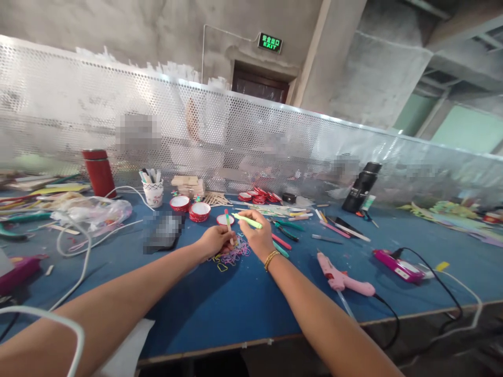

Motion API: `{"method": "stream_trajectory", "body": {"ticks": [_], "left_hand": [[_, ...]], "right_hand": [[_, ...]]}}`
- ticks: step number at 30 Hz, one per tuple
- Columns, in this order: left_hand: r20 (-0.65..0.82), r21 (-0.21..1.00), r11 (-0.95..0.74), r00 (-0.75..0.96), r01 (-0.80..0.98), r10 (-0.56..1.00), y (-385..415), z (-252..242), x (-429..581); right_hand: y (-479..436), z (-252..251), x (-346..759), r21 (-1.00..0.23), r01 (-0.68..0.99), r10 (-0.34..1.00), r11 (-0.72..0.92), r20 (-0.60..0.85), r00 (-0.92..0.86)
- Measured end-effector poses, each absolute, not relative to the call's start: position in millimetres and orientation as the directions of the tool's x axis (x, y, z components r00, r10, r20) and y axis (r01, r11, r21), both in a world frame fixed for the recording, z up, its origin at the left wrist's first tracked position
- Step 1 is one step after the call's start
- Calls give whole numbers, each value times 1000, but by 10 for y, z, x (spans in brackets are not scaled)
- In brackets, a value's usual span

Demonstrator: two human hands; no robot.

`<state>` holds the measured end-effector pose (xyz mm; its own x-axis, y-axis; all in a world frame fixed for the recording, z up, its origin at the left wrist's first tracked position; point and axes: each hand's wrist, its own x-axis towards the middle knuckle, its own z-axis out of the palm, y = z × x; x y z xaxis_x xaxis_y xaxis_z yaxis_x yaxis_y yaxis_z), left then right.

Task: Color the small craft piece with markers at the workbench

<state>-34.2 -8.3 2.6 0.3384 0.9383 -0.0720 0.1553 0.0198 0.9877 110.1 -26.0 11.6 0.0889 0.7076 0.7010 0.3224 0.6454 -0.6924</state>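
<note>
My left hand (pixel 217 242) is closed round a thin coloured craft stick (pixel 228 222) that stands nearly upright over the blue table. My right hand (pixel 257 234), with a gold bracelet (pixel 271 258) at the wrist, pinches a light green stick (pixel 247 220) that lies nearly level and points left toward the other stick. Both hands are close together above a small heap of coloured paper clips (pixel 231 255).
A pink glue gun (pixel 342 279) and a pink power strip (pixel 398 266) lie to the right. Red and white cups (pixel 190 208), a pen cup (pixel 153 191), a red flask (pixel 98 172), a black flask (pixel 361 186), pliers (pixel 286 228), a plastic bag (pixel 92 212) and white cables surround the hands. A perforated metal screen (pixel 236 136) stands behind.
</note>
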Motion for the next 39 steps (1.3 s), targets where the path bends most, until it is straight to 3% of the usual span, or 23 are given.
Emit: {"method": "stream_trajectory", "body": {"ticks": [4, 23, 39], "left_hand": [[-87, 988, 36, 342, 151, 936, -89, 11, -344], [-57, 992, 14, 341, 126, 938, -41, -39, -341], [-86, 991, 48, 326, 124, 941, -112, -5, -329]], "right_hand": [[-238, 105, 1145, -702, 369, 703, 609, 694, 157], [-244, 96, 1122, -693, 421, 703, 585, 692, 162], [-266, 45, 1087, -698, 391, 738, 600, 672, 67]]}}
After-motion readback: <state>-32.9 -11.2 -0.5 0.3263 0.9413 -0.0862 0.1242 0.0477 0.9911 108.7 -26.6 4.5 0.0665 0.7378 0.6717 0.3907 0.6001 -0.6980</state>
